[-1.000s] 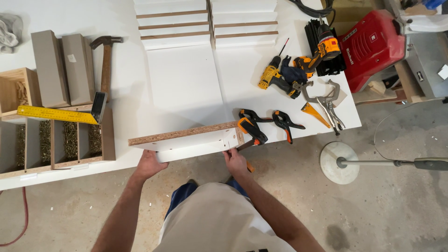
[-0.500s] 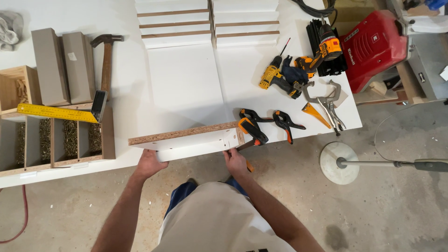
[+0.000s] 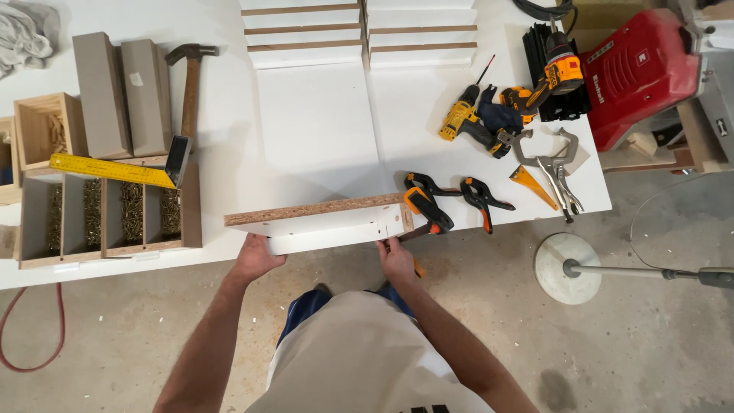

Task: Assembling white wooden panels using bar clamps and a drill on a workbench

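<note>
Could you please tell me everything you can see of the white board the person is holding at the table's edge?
The white board is a long, narrow panel, apparently laminated chipboard: white face with small holes, raw brown top edge. It stands on edge along the worktable's near rim. The left hand grips its left end, the right hand its right, beside an orange-and-black clamp.

A hammer (image 3: pixel 189 76) lies upright in the upper left of the frame, beside two grey blocks (image 3: pixel 122 93); below them a yellow square ruler (image 3: pixel 115 170) rests across a wooden compartment box (image 3: pixel 107 218) filled with screws; a small open wooden box (image 3: pixel 47 130) stands to the left; a grey cloth (image 3: pixel 27 34) sits in the top left corner; white panels (image 3: pixel 359 34) lie stacked at top centre; two yellow drills (image 3: pixel 508 95) lie at upper right, next to a red machine (image 3: pixel 638 73); locking pliers (image 3: pixel 558 164) lie right of centre; a round lamp base (image 3: pixel 567 268) stands on the floor at right; a red cable (image 3: pixel 30 344) curls at lower left.
</note>
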